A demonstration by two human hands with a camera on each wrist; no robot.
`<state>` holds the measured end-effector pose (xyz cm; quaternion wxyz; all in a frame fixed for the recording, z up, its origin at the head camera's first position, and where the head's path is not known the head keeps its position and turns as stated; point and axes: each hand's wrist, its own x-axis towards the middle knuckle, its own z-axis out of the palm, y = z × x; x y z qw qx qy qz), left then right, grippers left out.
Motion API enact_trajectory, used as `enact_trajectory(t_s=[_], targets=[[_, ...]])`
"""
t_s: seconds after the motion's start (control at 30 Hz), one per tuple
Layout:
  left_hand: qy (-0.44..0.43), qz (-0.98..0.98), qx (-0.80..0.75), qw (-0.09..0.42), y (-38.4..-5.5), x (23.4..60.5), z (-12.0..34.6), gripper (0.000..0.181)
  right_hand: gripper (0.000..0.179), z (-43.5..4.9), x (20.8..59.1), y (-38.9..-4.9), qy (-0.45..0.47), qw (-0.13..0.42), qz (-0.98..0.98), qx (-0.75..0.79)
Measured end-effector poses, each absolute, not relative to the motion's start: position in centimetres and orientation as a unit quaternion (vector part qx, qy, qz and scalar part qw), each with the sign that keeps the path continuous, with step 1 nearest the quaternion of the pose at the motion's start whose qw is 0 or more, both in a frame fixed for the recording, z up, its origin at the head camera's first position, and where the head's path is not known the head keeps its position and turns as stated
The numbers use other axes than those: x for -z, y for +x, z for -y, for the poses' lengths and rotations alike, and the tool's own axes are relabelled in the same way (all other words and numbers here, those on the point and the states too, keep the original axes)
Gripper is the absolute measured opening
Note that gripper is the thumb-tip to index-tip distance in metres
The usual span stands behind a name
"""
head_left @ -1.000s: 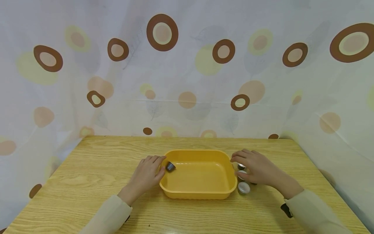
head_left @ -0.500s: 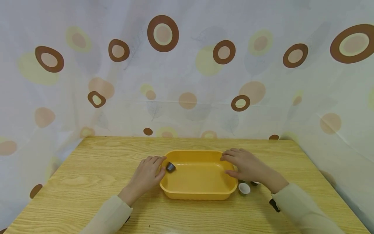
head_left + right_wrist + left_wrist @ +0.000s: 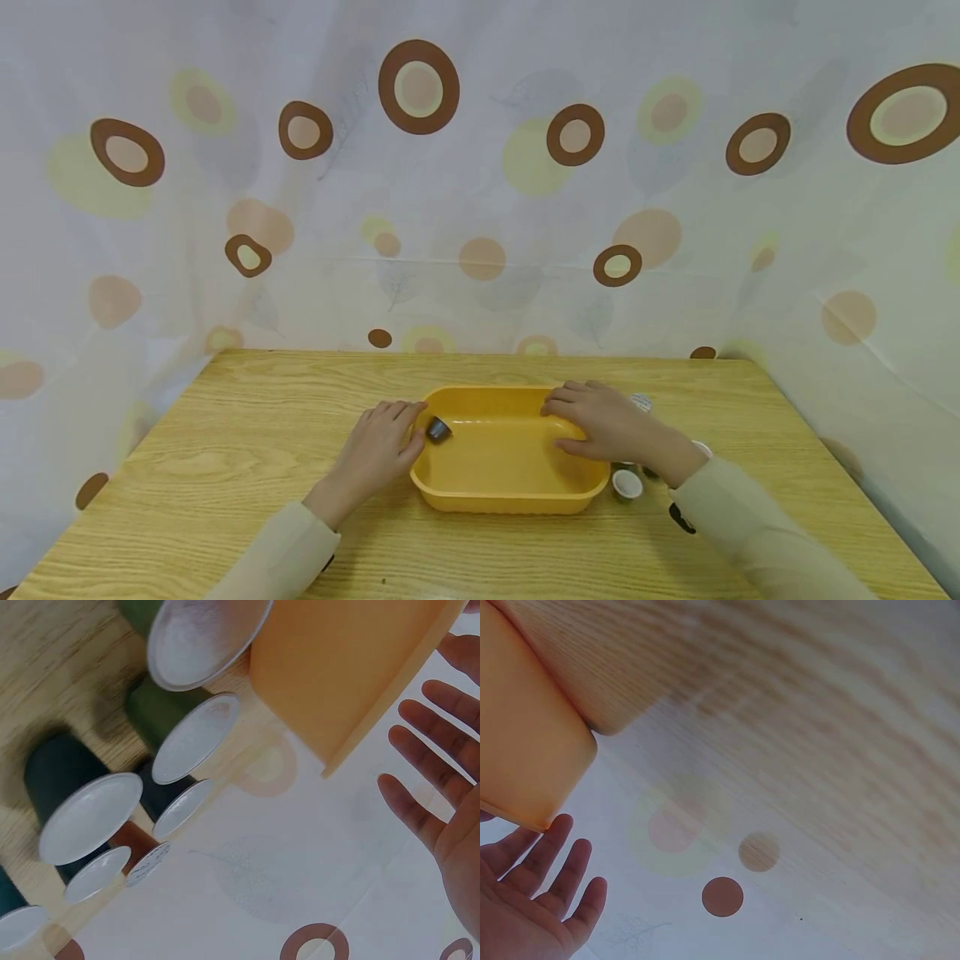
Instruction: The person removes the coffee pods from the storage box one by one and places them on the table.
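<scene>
My left hand [image 3: 375, 446] touches the left rim of a yellow plastic basin [image 3: 510, 503], fingers extended; in the left wrist view its fingertips meet the edge. Near that hand, inside the basin, lies one dark coffee capsule [image 3: 438, 430], tipped on its side. Over the basin's right end hangs my right hand [image 3: 611, 425], fingers spread and thumb apart, with nothing seen between them. Beneath the right forearm, several coffee capsules with pale lids stand on the table, among them one capsule [image 3: 627, 485] by the basin's corner. The right wrist view shows a dark green capsule [image 3: 67, 765] and an olive one [image 3: 161, 716].
The wooden table [image 3: 247, 433] carries the basin near its middle. Behind and at the sides hangs a pale cloth [image 3: 480, 192] printed with brown rings and dots. A capsule lid [image 3: 640, 402] shows beyond the right hand, and another lid [image 3: 702, 448] beside the right sleeve.
My right hand has moved left, from over the capsules beside the basin to over the basin's right end, uncovering some lids. The left hand, the basin and the capsule in it have stayed put.
</scene>
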<state>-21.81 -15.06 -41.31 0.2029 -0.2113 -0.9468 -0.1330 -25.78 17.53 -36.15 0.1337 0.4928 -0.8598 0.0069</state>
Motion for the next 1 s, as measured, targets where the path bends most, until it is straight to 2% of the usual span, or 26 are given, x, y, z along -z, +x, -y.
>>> enact_trajectory(t_s=[1.0], targets=[[-0.204, 0.949, 0.134, 0.198, -21.7, 41.1, 14.9, 0.035, 0.037, -12.3, 34.9, -27.3, 0.527, 0.084, 0.844, 0.048]])
